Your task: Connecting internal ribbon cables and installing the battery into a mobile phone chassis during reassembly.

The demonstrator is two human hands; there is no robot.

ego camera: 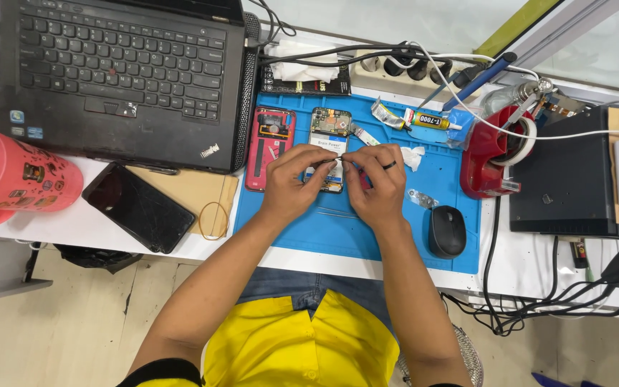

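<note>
Red back cover beside opened phone

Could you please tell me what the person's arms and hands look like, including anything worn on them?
Both arms are bare from the upper arm down. The left hand wears nothing visible. The right hand has a dark ring on one finger. The shirt is yellow, with dark bands at the sleeve ends.
</note>
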